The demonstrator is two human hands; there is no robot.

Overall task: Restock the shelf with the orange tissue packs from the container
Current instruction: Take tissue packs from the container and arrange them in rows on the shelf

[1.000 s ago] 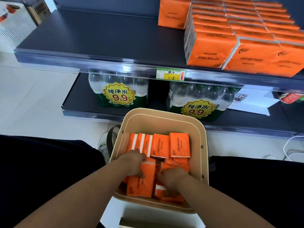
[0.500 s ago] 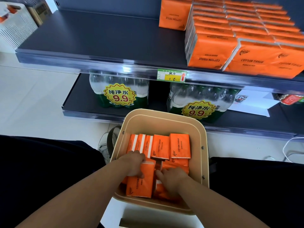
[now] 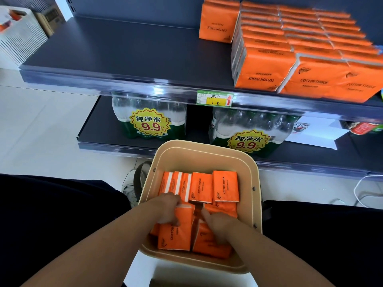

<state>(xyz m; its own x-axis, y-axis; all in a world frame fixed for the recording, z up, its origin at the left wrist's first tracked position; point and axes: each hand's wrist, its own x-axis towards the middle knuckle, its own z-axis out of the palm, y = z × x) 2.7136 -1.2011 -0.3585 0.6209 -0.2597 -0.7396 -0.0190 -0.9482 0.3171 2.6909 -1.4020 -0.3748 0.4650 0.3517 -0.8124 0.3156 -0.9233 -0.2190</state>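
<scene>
A beige container (image 3: 251, 168) between my knees holds several orange tissue packs (image 3: 224, 188). My left hand (image 3: 166, 208) grips the top edge of an upright tissue pack (image 3: 175, 234) at the container's near left. My right hand (image 3: 219, 223) reaches down among the packs at the near right, its fingers round another pack (image 3: 209, 244); the fingertips are hidden. On the dark shelf (image 3: 124, 52) above, rows of stocked orange packs (image 3: 300, 50) fill the right side.
The shelf's left part is bare. A price label (image 3: 214, 99) hangs on its front rail. The lower shelf holds bottled water multipacks (image 3: 149, 119) with 9.9 stickers. A white crate (image 3: 18, 36) stands far left; a white cable (image 3: 364, 187) lies on the floor at right.
Both hands stay in the container. My right hand has slid a little forward and deeper between the packs; the left hand keeps hold of its upright pack.
</scene>
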